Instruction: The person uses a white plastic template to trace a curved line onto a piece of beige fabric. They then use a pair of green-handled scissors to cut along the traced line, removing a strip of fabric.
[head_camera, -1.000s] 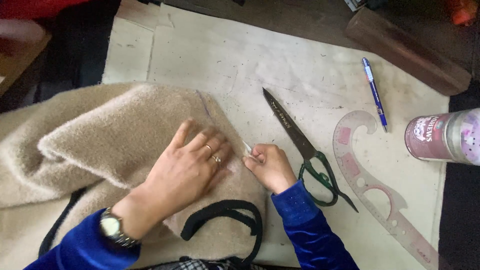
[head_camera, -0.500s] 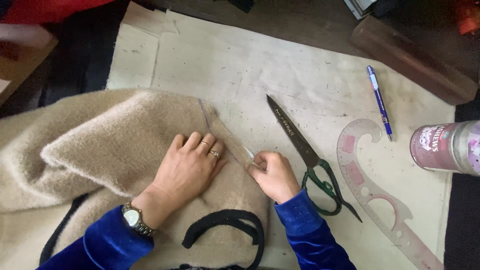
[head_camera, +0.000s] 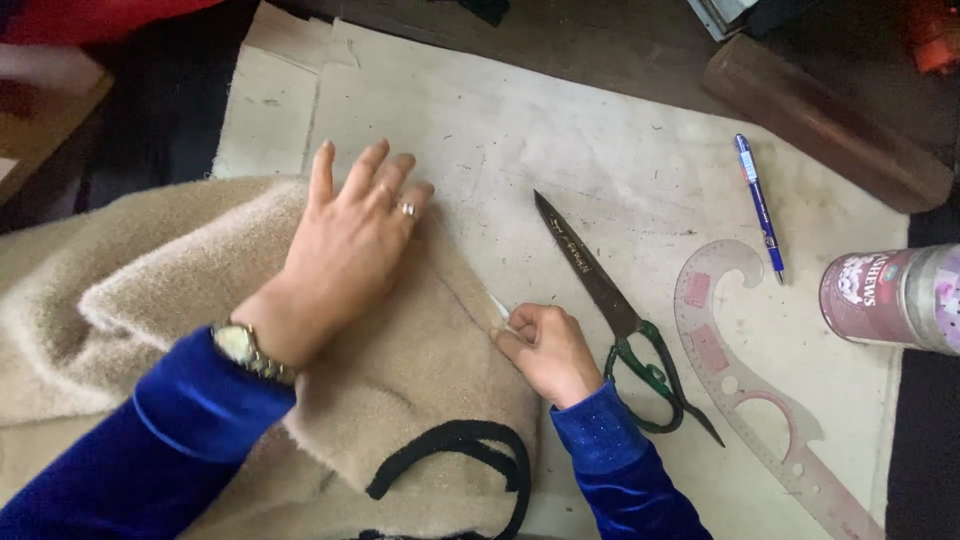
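Note:
A beige fleecy fabric lies bunched on the left of a pale work surface. My left hand rests flat on the fabric near its far right corner, fingers spread, a ring on one finger and a watch on the wrist. My right hand pinches a small white piece of chalk with its tip at the fabric's right edge. A faint marked line runs along that edge. A black strap loops over the fabric near me.
Large scissors with green handles lie just right of my right hand. A translucent pink curved ruler, a blue pen, a pink-labelled can and a brown wooden block lie further right.
My left hand has slid up the fabric away from me, from beside the right hand to the far corner. The right hand stays at the fabric's edge with the chalk.

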